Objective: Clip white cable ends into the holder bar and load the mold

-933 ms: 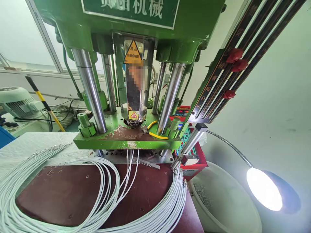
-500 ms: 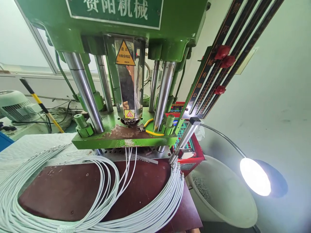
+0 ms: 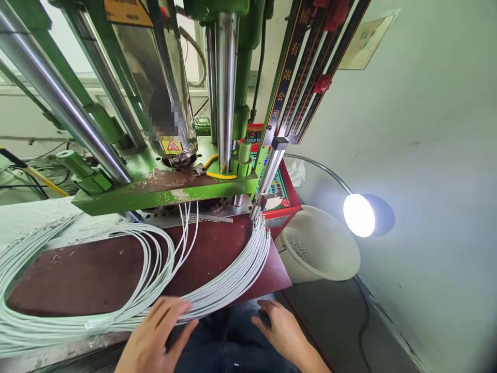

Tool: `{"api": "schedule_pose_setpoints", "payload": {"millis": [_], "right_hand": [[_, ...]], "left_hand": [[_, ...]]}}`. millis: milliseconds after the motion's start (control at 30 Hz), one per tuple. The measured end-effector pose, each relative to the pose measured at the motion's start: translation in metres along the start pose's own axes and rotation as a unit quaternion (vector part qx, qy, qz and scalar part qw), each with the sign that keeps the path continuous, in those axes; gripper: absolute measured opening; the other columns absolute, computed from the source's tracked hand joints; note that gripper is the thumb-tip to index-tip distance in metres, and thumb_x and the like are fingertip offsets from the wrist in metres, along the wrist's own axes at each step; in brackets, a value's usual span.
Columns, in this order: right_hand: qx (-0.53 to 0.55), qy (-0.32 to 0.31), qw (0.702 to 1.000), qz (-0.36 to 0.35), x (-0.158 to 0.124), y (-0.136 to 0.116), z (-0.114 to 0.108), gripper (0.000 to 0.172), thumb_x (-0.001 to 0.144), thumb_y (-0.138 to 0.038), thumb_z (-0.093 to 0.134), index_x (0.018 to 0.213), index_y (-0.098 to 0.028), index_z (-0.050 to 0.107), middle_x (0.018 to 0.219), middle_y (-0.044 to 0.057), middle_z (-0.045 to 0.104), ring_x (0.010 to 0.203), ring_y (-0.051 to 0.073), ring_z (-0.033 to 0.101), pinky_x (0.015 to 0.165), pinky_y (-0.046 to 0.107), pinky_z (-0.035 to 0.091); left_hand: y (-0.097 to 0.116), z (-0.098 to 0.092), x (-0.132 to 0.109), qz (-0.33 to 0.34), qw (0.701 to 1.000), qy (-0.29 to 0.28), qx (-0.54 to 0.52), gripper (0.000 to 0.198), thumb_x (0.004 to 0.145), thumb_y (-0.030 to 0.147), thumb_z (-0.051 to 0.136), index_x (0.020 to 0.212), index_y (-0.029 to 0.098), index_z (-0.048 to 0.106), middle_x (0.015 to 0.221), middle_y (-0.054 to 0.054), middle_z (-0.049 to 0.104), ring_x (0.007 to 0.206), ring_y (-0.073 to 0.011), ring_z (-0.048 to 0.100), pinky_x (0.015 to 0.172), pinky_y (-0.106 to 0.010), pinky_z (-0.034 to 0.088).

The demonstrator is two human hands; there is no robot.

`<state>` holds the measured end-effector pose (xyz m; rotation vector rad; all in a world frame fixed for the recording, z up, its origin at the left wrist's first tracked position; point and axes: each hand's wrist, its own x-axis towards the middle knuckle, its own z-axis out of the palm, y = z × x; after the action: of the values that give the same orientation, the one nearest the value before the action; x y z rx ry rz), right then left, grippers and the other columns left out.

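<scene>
My left hand (image 3: 157, 336) lies flat with fingers spread on the bundle of white cables (image 3: 229, 280) at the near edge of the dark red work board (image 3: 97, 280). My right hand (image 3: 281, 329) rests open just below the board's near right corner, over my dark trousers, holding nothing. The cables loop across the board. A few cable ends (image 3: 186, 228) run up into the mould under the green press machine (image 3: 163, 189). Another group of cable ends (image 3: 260, 225) gathers at the board's right rear corner.
A white plastic basin (image 3: 330, 259) with small bits inside stands to the right of the board. A gooseneck lamp (image 3: 359, 215) shines above it. A red control box (image 3: 283, 194) sits behind. Steel columns (image 3: 225, 88) rise from the press plate. A pale wall closes the right side.
The view has tilted down and to the right. Both of my hands have come into view at the bottom, the left one now lying on the cables.
</scene>
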<state>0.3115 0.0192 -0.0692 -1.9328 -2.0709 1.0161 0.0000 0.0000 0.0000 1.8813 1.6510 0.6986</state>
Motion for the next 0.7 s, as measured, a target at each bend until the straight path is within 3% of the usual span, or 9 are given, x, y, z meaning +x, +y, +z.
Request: {"api": "schedule_pose_setpoints", "payload": {"millis": [100,167,267,367,467,533,633,700], "right_hand": [[-0.002,-0.030,0.999,-0.020,-0.007,-0.018,-0.007,0.034,0.087,-0.038,0.056,0.108,-0.017,0.071,0.103,0.012,0.071,0.100,0.028,0.066,0.081,0.031,0.046],[0.005,-0.051,0.998,-0.034,-0.012,-0.030,-0.011,0.035,0.087,-0.038,0.056,0.112,-0.018,0.070,0.104,0.011,0.072,0.100,0.028,0.066,0.081,0.031,0.046],[0.028,-0.085,0.994,-0.069,-0.019,-0.043,-0.015,0.036,0.086,-0.036,0.057,0.115,-0.019,0.068,0.107,0.009,0.072,0.099,0.026,0.066,0.082,0.030,0.046],[0.038,-0.111,0.989,-0.093,-0.022,-0.052,-0.016,0.037,0.086,-0.035,0.057,0.119,-0.020,0.066,0.110,0.008,0.071,0.098,0.025,0.066,0.084,0.029,0.046],[0.026,-0.141,0.984,-0.101,-0.022,-0.060,-0.016,0.040,0.085,-0.036,0.058,0.121,-0.021,0.065,0.112,0.009,0.071,0.102,0.026,0.065,0.087,0.030,0.046],[0.031,-0.169,0.979,-0.110,-0.021,-0.065,-0.017,0.042,0.085,-0.038,0.058,0.122,-0.020,0.064,0.113,0.009,0.070,0.104,0.026,0.064,0.089,0.031,0.046],[0.036,-0.203,0.970,-0.129,-0.020,-0.071,-0.015,0.044,0.085,-0.041,0.060,0.124,-0.020,0.064,0.114,0.010,0.069,0.106,0.027,0.064,0.091,0.033,0.046],[0.046,-0.223,0.963,-0.146,-0.019,-0.073,-0.012,0.045,0.083,-0.042,0.062,0.122,-0.020,0.065,0.114,0.011,0.069,0.104,0.028,0.064,0.090,0.033,0.047]], "left_hand": [[0.006,-0.007,0.029,0.132,0.973,0.070,0.178,0.040,0.091,0.048,0.048,0.111,0.020,0.068,0.099,-0.009,0.072,0.092,-0.0251,0.068,0.082,-0.034,0.055],[0.007,-0.008,0.039,0.169,0.955,0.065,0.233,0.037,0.095,0.042,0.042,0.103,0.020,0.070,0.090,-0.006,0.071,0.081,-0.0217,0.069,0.070,-0.031,0.054],[0.007,-0.006,0.042,0.208,0.945,0.042,0.247,0.038,0.098,0.035,0.036,0.087,0.022,0.070,0.077,-0.002,0.067,0.070,-0.0176,0.065,0.063,-0.028,0.049],[0.007,-0.006,0.041,0.223,0.947,0.053,0.226,0.039,0.098,0.035,0.035,0.080,0.023,0.068,0.073,-0.002,0.066,0.069,-0.0179,0.063,0.065,-0.029,0.046],[0.012,-0.011,0.043,0.163,0.976,0.039,0.140,0.037,0.096,0.042,0.039,0.081,0.022,0.067,0.080,-0.004,0.068,0.076,-0.0188,0.063,0.071,-0.029,0.046],[0.018,-0.019,0.048,0.061,0.996,-0.029,0.055,0.037,0.092,0.050,0.044,0.079,0.022,0.065,0.077,-0.002,0.067,0.072,-0.0177,0.061,0.068,-0.028,0.045],[0.029,-0.036,0.058,-0.087,0.982,-0.151,-0.069,0.041,0.083,0.060,0.052,0.074,0.021,0.062,0.063,0.003,0.058,0.061,-0.0143,0.052,0.060,-0.025,0.041],[0.033,-0.047,0.066,-0.134,0.963,-0.185,-0.142,0.045,0.077,0.063,0.057,0.069,0.020,0.061,0.057,0.005,0.053,0.058,-0.0126,0.047,0.058,-0.024,0.038]]}}
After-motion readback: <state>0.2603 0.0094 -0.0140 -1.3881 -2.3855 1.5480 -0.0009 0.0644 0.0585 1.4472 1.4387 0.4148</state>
